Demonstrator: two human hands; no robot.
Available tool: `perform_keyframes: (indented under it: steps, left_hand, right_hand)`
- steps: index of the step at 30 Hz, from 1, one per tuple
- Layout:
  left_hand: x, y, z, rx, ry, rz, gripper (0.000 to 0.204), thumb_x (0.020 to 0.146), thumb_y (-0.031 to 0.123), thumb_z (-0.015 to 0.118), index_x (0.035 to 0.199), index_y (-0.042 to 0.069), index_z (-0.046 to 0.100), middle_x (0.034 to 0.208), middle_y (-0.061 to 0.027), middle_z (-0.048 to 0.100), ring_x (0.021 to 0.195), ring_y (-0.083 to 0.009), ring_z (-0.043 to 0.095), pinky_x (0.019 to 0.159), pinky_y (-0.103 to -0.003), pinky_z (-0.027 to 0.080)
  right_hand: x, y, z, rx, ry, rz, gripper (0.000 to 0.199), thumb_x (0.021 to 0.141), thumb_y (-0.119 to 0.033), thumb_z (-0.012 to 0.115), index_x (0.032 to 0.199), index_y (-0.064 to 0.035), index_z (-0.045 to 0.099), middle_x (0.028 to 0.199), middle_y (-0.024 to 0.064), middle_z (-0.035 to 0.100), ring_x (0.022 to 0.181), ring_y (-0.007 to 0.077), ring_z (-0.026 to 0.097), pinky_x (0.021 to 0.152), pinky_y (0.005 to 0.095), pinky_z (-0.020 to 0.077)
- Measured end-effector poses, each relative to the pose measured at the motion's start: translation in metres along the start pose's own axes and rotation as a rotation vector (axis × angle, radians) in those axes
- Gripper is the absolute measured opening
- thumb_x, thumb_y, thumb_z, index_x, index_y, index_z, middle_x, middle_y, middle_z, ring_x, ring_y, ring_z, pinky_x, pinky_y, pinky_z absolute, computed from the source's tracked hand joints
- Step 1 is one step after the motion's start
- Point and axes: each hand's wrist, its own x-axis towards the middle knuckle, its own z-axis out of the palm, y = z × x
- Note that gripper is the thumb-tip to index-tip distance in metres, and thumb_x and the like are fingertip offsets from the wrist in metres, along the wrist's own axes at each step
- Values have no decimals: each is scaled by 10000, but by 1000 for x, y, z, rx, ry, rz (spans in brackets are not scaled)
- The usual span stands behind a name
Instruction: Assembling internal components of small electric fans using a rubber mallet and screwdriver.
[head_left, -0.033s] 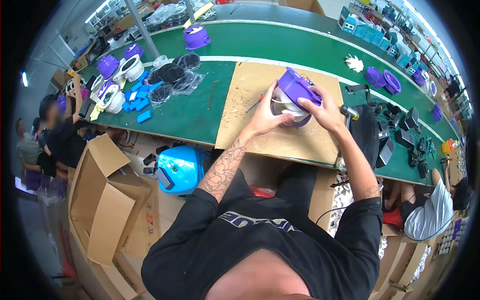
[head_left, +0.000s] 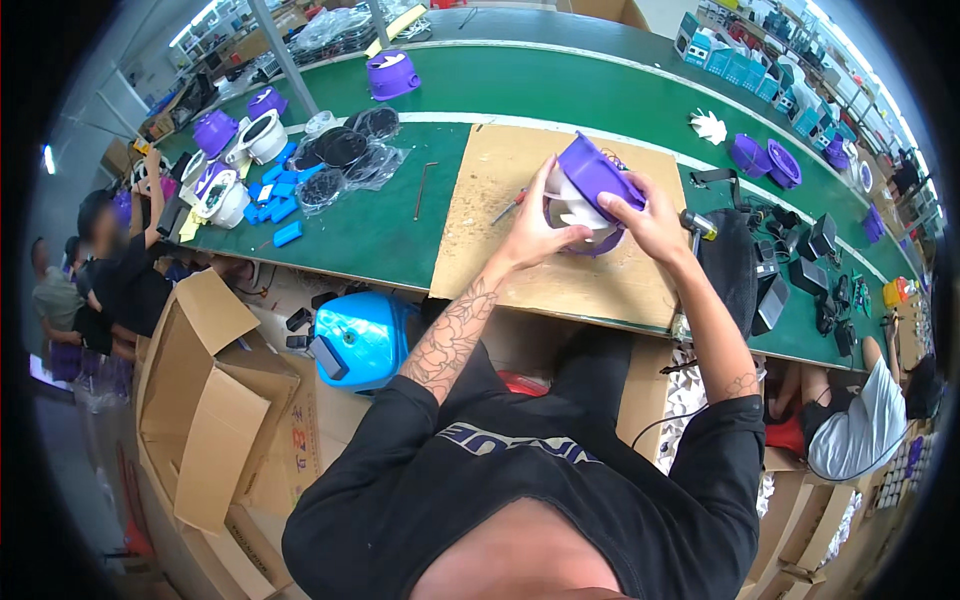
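Observation:
A purple round plastic housing point(head_left: 592, 177) with a white fan blade point(head_left: 577, 213) in its opening is held up, tilted, over a wooden board point(head_left: 475, 215). My left hand point(head_left: 535, 232) is closed on its left side, thumb by the white blade. On the right, my right hand point(head_left: 648, 218) grips the rim, with the thumb across the purple wall. A few thin wires point(head_left: 613, 157) show behind the housing. Beside my left hand lies a screwdriver point(head_left: 502, 212) with a red handle, partly covered by the fingers.
Left on the green bench lie blue blocks point(head_left: 270, 195), bagged black round grilles point(head_left: 343, 147) and a hex key point(head_left: 424, 190). A cylindrical tool point(head_left: 699, 225) and black adapters point(head_left: 808, 272) are at right. Purple housings point(head_left: 392, 75) stand farther back. Cardboard boxes point(head_left: 215, 400) flank me; co-workers sit either side.
The white fan blade shows at a different angle inside the housing, and the housing has shifted very slightly. Both hands keep nearly the same grip.

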Motion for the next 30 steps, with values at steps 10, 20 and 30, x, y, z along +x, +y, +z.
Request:
perform_keyframes:
  steps: [10,20,30]
  left_hand:
    - [15,12,22,11,180,190,1340,557,446,937,1512,35,92,1463,-220,260,1373,-372,294,1132,-480,294]
    - [14,12,0,278,127,106,1113,609,169,894,1462,78,184,1362,-200,362,1223,-322,507,1005,-429,473]
    - [13,10,-7,300,184,136,949,649,66,811,1404,75,236,1300,-173,398,1153,-277,543,923,-395,519]
  right_hand:
    - [-13,-2,5,487,114,80,516,870,-330,732,1195,52,609,1019,93,680,926,136,623,847,276,484]
    - [-2,0,6,456,94,106,525,870,-372,732,1148,61,627,979,83,686,874,127,628,805,278,495]
    - [6,0,16,481,57,118,505,879,-364,725,1151,52,634,988,95,688,876,135,627,810,285,495]
